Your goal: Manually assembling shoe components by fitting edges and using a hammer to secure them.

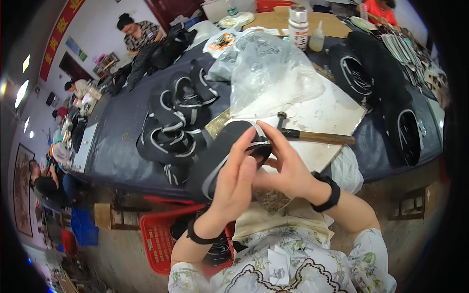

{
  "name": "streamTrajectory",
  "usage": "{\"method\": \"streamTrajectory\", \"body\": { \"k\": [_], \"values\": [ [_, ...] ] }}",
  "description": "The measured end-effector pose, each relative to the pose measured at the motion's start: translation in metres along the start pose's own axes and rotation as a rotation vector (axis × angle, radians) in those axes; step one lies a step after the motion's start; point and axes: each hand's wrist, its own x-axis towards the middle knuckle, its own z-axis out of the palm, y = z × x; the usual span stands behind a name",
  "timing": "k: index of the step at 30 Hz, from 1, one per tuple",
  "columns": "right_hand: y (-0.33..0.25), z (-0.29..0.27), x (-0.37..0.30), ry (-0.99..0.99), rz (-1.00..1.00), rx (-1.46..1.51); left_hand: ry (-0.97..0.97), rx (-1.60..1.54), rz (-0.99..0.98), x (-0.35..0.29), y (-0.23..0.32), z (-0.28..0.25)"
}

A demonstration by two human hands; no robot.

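Note:
Both my hands are closed around a black shoe upper (225, 141) with pale grey trim, held up over the table's near edge. My left hand (230, 188) wraps its side, and my right hand (289, 171) grips the end by the opening; the thumbs and fingertips meet near the trim. Part of the upper is hidden behind my fingers. Just beyond my right hand, a hammer (320, 137) with a wooden handle rests on a white board (337, 115). To the left, several similar black shoe uppers (168, 139) with grey edging lie piled on the dark table cover (119, 146).
Clear plastic bags (273, 68) cover part of the board. A white bottle (298, 31) and a squeeze bottle (317, 40) stand behind. More black uppers (408, 134) lie at right. Below are a red basket (156, 244) and a wooden stool (124, 217). Other people sit farther off.

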Motion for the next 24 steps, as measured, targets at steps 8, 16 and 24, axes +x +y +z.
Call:
{"method": "streamTrajectory", "body": {
  "k": [8, 16, 24],
  "values": [
    [-0.014, -0.036, 0.005, 0.134, -0.228, -0.768, 0.128, 1.263, 0.632, 0.006, 0.004, -0.008],
    [-0.038, -0.061, 0.03, -0.475, 0.055, -1.041, -0.376, 0.798, -0.035, 0.039, 0.002, -0.024],
    [-0.024, -0.092, 0.041, -0.639, 0.624, -0.163, -0.792, 0.109, -0.48, 0.079, -0.023, -0.042]
  ]
}}
